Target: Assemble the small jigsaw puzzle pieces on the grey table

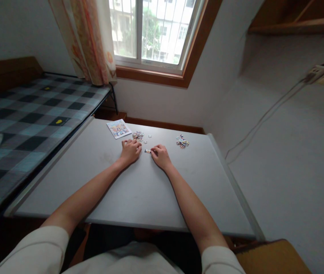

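Observation:
My right hand (160,155) pinches the right end of a small strip of jigsaw puzzle pieces (147,151) on the table; whether it is one piece or joined ones is too small to tell. Just left of it, my left hand (131,151) rests on the table with bent, slightly parted fingers and nothing visible in them. Its fingertips are at the near edge of a pile of jigsaw pieces (138,135). Two loose pieces lie beside that pile, one of them a pale piece (149,136). A second pile of pieces (182,142) is farther right.
A square picture card (119,128) lies at the back left of the white table (139,190). To the left stands a bed with a checked cover (50,102). A window is ahead, and a cable (260,120) hangs down the right wall. Near the front right corner is a brown seat (273,258).

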A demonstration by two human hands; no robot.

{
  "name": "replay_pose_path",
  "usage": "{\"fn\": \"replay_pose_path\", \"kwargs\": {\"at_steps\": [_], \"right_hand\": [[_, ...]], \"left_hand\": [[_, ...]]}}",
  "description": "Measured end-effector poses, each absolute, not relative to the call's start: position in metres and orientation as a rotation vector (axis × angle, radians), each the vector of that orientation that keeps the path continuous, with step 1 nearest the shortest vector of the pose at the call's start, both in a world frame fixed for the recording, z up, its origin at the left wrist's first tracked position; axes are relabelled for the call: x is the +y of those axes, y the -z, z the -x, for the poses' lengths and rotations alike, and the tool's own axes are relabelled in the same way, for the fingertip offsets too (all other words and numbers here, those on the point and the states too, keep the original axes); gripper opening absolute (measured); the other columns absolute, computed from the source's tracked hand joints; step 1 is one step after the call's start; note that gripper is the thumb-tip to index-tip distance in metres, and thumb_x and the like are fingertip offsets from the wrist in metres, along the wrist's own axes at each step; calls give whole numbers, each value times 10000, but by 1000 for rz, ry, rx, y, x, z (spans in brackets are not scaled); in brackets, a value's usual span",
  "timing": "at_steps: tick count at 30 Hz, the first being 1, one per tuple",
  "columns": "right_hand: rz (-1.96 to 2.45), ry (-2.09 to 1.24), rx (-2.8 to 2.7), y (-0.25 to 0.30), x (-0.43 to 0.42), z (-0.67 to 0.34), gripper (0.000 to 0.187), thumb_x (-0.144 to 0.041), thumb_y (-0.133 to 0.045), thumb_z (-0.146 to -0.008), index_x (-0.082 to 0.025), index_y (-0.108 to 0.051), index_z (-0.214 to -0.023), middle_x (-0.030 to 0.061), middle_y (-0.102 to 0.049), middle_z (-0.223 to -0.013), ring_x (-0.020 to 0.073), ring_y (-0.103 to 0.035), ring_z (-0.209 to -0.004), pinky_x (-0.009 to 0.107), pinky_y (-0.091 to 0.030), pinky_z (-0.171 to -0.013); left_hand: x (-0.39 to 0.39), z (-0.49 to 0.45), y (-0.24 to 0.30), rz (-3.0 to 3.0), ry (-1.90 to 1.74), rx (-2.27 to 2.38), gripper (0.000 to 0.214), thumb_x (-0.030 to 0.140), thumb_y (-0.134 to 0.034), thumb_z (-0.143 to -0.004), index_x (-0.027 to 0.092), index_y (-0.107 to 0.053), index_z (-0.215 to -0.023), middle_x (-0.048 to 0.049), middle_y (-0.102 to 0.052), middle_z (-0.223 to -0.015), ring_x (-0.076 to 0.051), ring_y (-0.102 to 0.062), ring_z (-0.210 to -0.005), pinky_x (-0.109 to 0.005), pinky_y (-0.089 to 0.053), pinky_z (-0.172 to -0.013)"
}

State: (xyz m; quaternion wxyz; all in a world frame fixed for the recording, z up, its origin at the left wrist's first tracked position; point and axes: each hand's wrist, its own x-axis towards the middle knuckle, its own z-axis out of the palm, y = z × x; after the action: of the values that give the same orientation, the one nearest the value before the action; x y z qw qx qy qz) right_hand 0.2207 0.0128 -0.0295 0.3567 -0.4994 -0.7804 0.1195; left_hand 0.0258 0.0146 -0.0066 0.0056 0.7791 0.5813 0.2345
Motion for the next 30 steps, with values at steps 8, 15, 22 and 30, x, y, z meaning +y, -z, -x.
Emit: {"fn": "replay_pose_path", "kwargs": {"at_steps": [8, 15, 22, 30], "right_hand": [[1307, -347, -2041, 28, 14, -229, 173, -225, -683, -766, -214, -728, -932, 68, -631, -988, 219, -551, -961, 386, -418, -927], [1307, -358, -2019, 30, 16, -230, 118, -221, -645, -809, -210, -728, -892, 68, -629, -952, 212, -552, -954, 378, -424, -922], [1244, -335, -2003, 28, 15, -229, 113, -185, -637, -800, -201, -733, -857, 65, -630, -904, 202, -562, -907, 359, -449, -882], [1190, -355, -2001, 33, 19, -230, 278, -53, -541, -802, -212, -769, -818, 63, -640, -892, 187, -568, -893, 336, -465, -868]], "left_hand": [[15, -21, 8, -2378, -738, 1558, 268, 364, -530, -856, 216, -717, -977, -17, -665, -820, -154, -599, -716, -256, -418, -668], [14, -20, 7, -2402, -691, 1514, 266, 407, -569, -838, 238, -736, -957, -11, -650, -817, -144, -594, -704, -243, -416, -654], [17, -20, 9, -2412, -721, 1487, 270, 369, -531, -867, 228, -743, -956, -19, -665, -825, -133, -579, -658, -245, -410, -641], [17, -19, 15, -2466, -635, 1474, 326, 225, -512, -814, 229, -754, -1032, -46, -734, -785, -164, -633, -679, -244, -417, -637]]}}
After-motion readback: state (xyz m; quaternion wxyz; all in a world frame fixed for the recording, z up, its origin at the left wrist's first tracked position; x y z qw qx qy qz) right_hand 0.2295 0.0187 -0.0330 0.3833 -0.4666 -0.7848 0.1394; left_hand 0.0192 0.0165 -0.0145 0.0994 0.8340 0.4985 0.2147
